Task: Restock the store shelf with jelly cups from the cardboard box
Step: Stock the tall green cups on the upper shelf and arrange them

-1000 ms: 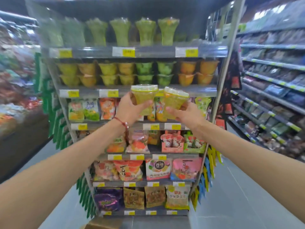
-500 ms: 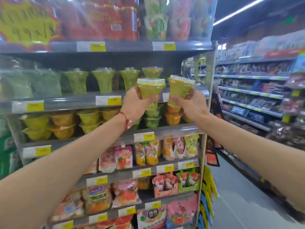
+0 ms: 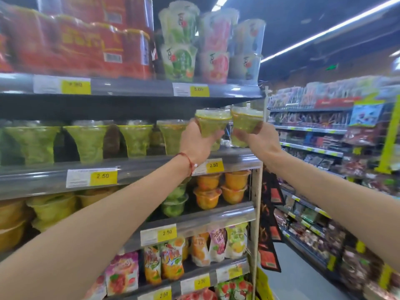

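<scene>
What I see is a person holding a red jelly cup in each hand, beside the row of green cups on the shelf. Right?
Not red: both are green. The head view shows the left hand gripping the left jelly cup, the right hand the right jelly cup, beside the row of green cups on the shelf.

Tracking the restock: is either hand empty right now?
No, the left hand grips a jelly cup and the right hand grips a second jelly cup, both raised beside the shelf's row of green cups.
</scene>
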The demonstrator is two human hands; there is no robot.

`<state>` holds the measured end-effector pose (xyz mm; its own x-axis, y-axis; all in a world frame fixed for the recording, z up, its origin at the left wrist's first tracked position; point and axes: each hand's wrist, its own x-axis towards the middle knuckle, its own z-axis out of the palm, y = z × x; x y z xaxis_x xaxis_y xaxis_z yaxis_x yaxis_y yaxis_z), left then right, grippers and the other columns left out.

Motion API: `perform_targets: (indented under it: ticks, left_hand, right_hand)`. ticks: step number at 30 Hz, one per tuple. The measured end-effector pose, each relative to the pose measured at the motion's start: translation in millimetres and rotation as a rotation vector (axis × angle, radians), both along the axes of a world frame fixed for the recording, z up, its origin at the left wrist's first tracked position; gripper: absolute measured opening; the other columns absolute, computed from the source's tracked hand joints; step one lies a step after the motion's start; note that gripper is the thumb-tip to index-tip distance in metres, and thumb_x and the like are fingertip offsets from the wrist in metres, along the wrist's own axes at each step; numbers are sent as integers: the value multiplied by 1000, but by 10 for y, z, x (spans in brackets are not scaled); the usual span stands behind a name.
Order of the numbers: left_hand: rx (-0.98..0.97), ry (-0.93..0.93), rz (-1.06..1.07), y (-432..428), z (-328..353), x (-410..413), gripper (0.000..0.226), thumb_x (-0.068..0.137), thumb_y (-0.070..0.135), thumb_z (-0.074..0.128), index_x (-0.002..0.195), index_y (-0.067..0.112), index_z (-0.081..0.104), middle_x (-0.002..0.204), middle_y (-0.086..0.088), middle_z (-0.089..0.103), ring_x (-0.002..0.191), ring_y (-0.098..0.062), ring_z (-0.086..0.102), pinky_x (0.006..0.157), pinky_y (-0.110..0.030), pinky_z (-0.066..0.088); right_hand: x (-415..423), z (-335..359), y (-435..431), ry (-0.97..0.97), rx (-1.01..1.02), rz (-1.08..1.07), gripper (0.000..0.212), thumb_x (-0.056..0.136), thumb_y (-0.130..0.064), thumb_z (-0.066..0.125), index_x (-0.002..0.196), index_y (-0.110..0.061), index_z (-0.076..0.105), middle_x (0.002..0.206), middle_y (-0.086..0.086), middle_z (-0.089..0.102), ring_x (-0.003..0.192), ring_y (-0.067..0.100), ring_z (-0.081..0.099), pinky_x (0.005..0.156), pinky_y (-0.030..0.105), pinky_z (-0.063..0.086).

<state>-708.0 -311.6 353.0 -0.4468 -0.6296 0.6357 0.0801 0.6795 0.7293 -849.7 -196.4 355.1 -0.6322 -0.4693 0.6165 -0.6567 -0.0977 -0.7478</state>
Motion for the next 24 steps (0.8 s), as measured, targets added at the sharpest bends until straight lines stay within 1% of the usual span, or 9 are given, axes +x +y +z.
perform_targets:
  ticks: [2,5,9,12,15,17,21,24]
  left_hand:
    - [-15,-27,31,-45,30,-131,64,74,53,77,121,16,54,117,1,66,107,-21,63,95,-43,52]
    - [-60,-81,104,-111,68,-287,61,80,51,74,120,10,52,118,-4,64,108,-25,60,92,-40,50]
    - [-79,-117,161,-159,26,-430,55,82,51,71,113,9,54,107,-6,66,97,-25,61,79,-35,48]
    - [-139,-224,251,-154,-10,-457,54,86,56,65,107,8,52,97,-7,63,86,-28,57,72,-36,48]
    - [-190,-335,376,-175,-51,-467,58,87,66,56,99,10,50,96,-11,64,87,-33,62,71,-40,51]
    - [-208,-371,409,-176,-59,-479,60,87,68,53,102,10,50,99,-11,66,90,-33,63,72,-40,51]
    - [-204,-465,412,-167,-16,-476,66,88,67,51,118,8,50,112,-11,65,101,-33,63,83,-43,50]
    - [-188,-500,409,-160,-17,-459,65,88,63,55,122,8,50,115,-10,64,104,-32,62,82,-39,46]
  right_hand:
    - [-132,27,-21,-13,24,-4,37,84,-30,82,117,-17,72,105,-4,74,96,14,69,89,31,53]
    - [-309,37,-81,3,72,-5,38,85,-29,82,119,-16,72,108,-2,75,98,17,70,91,33,53]
    - [-491,-18,-189,-13,112,-16,38,86,-30,81,120,-14,71,109,-1,75,100,18,69,91,33,52]
    - [-585,-95,-284,-37,157,-32,36,86,-32,80,117,-15,71,107,0,75,100,20,69,90,35,53]
    - [-631,-164,-372,-18,199,-66,39,84,-42,78,113,-17,69,104,-1,74,97,20,69,92,42,56]
    - [-654,-179,-418,-4,215,-95,43,81,-49,76,111,-19,66,103,-1,73,94,21,69,91,46,56]
    - [-628,-165,-433,-3,262,-146,46,83,-55,73,108,-18,61,100,2,70,92,25,67,90,50,55]
    - [-582,-183,-440,29,283,-189,52,80,-62,69,108,-19,60,99,1,70,94,26,66,92,52,53]
